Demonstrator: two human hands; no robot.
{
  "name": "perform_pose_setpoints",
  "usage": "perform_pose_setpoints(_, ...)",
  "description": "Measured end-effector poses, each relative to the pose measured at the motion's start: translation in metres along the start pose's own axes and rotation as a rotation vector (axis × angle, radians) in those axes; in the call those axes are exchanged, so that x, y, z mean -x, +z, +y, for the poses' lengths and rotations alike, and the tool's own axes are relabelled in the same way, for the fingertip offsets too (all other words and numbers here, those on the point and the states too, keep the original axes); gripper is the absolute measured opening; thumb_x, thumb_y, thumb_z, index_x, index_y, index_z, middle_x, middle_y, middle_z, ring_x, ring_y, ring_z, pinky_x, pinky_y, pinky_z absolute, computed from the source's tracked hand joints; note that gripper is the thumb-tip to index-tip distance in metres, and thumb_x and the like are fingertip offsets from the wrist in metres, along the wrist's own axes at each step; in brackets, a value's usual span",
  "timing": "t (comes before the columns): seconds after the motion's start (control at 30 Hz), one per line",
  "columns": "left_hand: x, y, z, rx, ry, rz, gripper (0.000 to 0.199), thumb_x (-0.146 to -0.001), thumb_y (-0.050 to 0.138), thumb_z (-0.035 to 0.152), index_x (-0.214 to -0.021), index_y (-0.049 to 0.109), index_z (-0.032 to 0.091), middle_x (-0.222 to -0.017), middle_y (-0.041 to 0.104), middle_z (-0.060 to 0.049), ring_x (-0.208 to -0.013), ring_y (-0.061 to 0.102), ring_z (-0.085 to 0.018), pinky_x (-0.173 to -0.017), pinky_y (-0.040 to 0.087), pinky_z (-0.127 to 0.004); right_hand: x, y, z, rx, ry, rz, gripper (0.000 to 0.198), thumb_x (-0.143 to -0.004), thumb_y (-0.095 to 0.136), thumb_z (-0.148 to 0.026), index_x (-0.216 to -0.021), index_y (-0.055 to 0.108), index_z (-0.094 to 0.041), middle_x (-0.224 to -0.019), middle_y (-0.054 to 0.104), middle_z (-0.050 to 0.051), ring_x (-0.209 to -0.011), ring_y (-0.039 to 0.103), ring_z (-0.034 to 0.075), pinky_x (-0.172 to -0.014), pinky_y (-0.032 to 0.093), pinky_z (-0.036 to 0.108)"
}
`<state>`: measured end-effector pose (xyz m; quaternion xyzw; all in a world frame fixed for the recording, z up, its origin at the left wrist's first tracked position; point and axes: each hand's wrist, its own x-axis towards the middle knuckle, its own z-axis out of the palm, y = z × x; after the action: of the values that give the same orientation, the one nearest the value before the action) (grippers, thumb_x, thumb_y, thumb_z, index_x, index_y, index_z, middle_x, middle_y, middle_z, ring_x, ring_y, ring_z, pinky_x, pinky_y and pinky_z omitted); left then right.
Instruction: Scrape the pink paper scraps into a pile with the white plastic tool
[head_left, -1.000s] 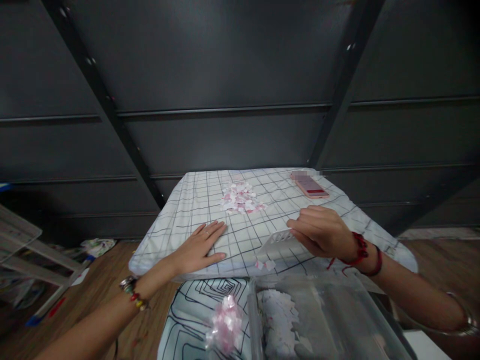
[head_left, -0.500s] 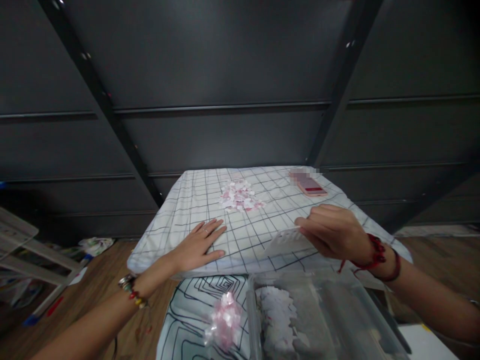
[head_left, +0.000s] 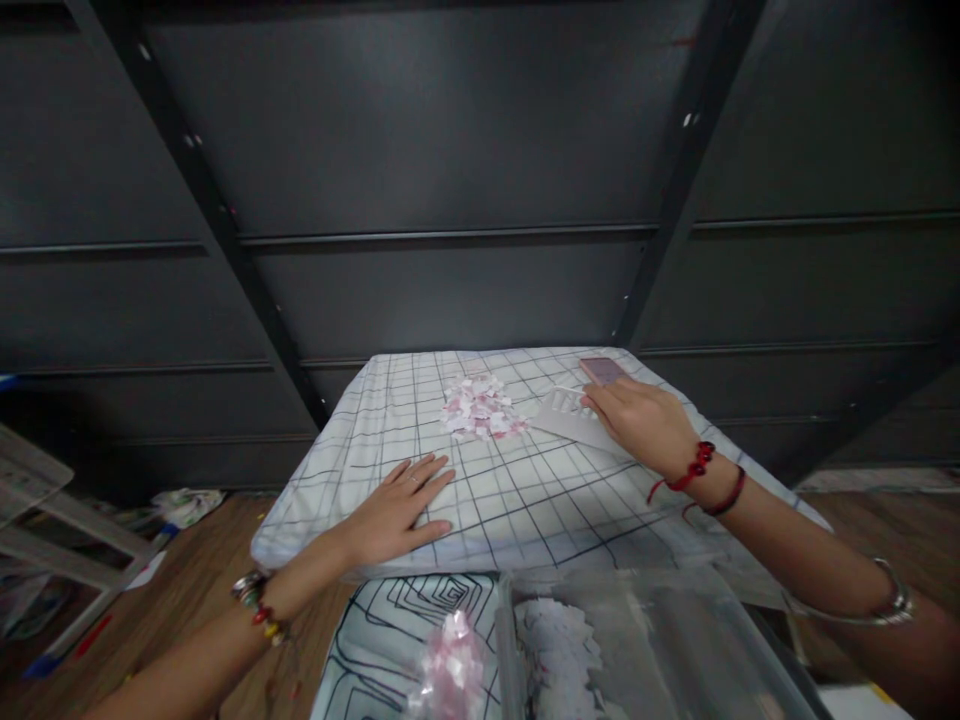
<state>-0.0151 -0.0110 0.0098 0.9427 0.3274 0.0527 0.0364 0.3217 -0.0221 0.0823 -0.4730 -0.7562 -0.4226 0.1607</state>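
Observation:
My left hand [head_left: 405,510] lies flat on the white checked cloth [head_left: 375,420], fingers spread and holding nothing. My right hand [head_left: 645,425] is closed around a flat white plastic piece with slots [head_left: 566,420], its thin edge low over the cloth. That edge reaches the right side of a pile of small white and pink paper bits [head_left: 480,405]; whether it touches them I cannot tell. Just beyond my right hand lies a pink phone [head_left: 602,371], partly covered by my fingers.
A clear plastic box [head_left: 645,620] in front of the table holds many white paper pieces [head_left: 559,650] at its left side. Beside it, a shiny clear bag with pink contents [head_left: 454,665] rests on a patterned cloth [head_left: 367,640]. A dark panelled wall [head_left: 450,290] stands behind the table.
My right hand has moved forward across the cloth with the white plastic piece, bringing its edge to the paper pile. My left hand has stayed in place; the view has tilted slightly upward.

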Motion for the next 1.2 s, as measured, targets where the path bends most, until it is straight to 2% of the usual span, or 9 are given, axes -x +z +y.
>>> perform_pose_setpoints(0.2,0.0,0.0,0.0,-0.01,-0.006,-0.008,0.061,-0.089,0.033,0.057,-0.137,0.028,0.019,-0.143,0.026,-0.012,-0.131,0.02,-0.029,-0.105,0.017,-0.047,-0.006,0.014,0.002,-0.041,-0.034,-0.016,0.028,-0.088,0.039,-0.022,-0.072,0.061,-0.015,-0.061,0.06,0.005,-0.062,0.051,0.016,-0.056,0.03,0.026)
perform_pose_setpoints(0.5,0.0,0.0,0.0,0.007,-0.004,0.007,0.062,-0.089,0.034,0.057,-0.137,0.027,0.02,-0.143,0.026,-0.012,-0.13,0.022,-0.03,-0.104,0.018,-0.048,-0.017,0.017,-0.004,-0.132,-0.108,-0.116,0.025,-0.088,0.039,-0.022,-0.079,0.061,-0.015,-0.063,0.06,0.004,-0.066,0.052,0.015,-0.055,0.029,0.027)
perform_pose_setpoints(0.77,-0.001,-0.001,-0.001,0.013,0.003,-0.004,0.06,-0.089,0.034,0.056,-0.138,0.025,0.023,-0.144,0.024,-0.01,-0.13,0.022,-0.03,-0.104,0.018,-0.048,-0.021,0.017,-0.002,-0.091,-0.073,-0.077,0.028,-0.089,0.038,-0.024,-0.075,0.061,-0.016,-0.062,0.059,0.004,-0.063,0.051,0.015,-0.053,0.027,0.027)
perform_pose_setpoints(0.9,-0.001,-0.001,-0.003,0.002,0.015,-0.026,0.061,-0.089,0.033,0.056,-0.138,0.024,0.021,-0.144,0.023,-0.012,-0.13,0.019,-0.032,-0.104,0.017,-0.049,-0.022,0.019,-0.002,-0.131,-0.12,-0.104,0.028,-0.089,0.038,-0.023,-0.075,0.061,-0.015,-0.062,0.059,0.004,-0.063,0.051,0.015,-0.054,0.028,0.027)
perform_pose_setpoints(1.0,-0.002,0.0,-0.004,0.009,0.041,-0.012,0.059,-0.089,0.033,0.056,-0.138,0.025,0.023,-0.144,0.024,-0.01,-0.131,0.019,-0.031,-0.104,0.016,-0.049,-0.02,0.016,-0.001,-0.156,-0.156,-0.062,0.029,-0.089,0.037,-0.023,-0.074,0.061,-0.015,-0.061,0.059,0.004,-0.063,0.05,0.014,-0.055,0.029,0.027)
perform_pose_setpoints(1.1,-0.004,-0.002,-0.007,0.006,0.047,-0.059,0.061,-0.089,0.033,0.056,-0.139,0.024,0.022,-0.144,0.022,-0.011,-0.131,0.018,-0.031,-0.103,0.017,-0.047,-0.019,0.013,0.001,-0.169,-0.173,-0.028,0.03,-0.089,0.036,-0.023,-0.073,0.061,-0.015,-0.06,0.058,0.004,-0.062,0.049,0.014,-0.055,0.029,0.027)
perform_pose_setpoints(1.2,-0.012,-0.013,-0.011,0.027,0.05,-0.124,0.065,-0.084,0.039,0.06,-0.137,0.028,0.024,-0.142,0.029,-0.01,-0.127,0.027,-0.032,-0.1,0.026,-0.045,-0.02,0.015,0.001,-0.154,-0.148,-0.045,0.03,-0.089,0.036,-0.024,-0.074,0.061,-0.015,-0.06,0.057,0.004,-0.061,0.049,0.015,-0.054,0.028,0.027)
